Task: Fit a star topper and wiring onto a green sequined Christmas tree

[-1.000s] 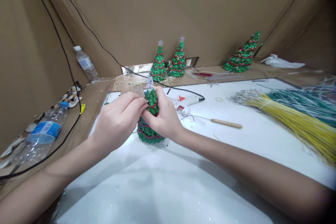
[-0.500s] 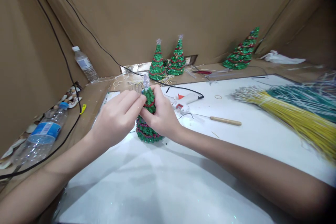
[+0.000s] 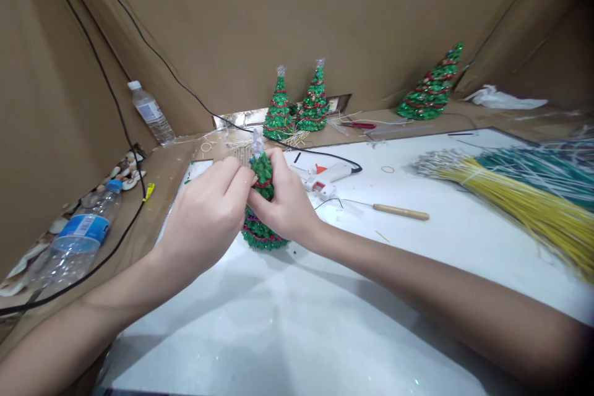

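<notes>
A small green sequinned Christmas tree (image 3: 260, 232) with red bands and a clear star on top stands upright on the white table (image 3: 297, 322). My left hand (image 3: 204, 219) is closed in a pinch against the tree's upper left side. My right hand (image 3: 288, 204) wraps around the tree's right side, fingers curled on it. What the left fingertips pinch is too small to make out.
Two finished trees (image 3: 297, 105) stand at the back, a third (image 3: 429, 90) leans at the back right. A glue gun (image 3: 325, 176) and a wooden-handled tool (image 3: 401, 212) lie behind my hands. Yellow and green strand bundles (image 3: 524, 195) lie right. Water bottles (image 3: 77, 235) and a black cable (image 3: 116, 117) are left.
Both hands stay on the tree. The left fingers have shifted slightly up and in against the tree's top; the view has tilted a little.
</notes>
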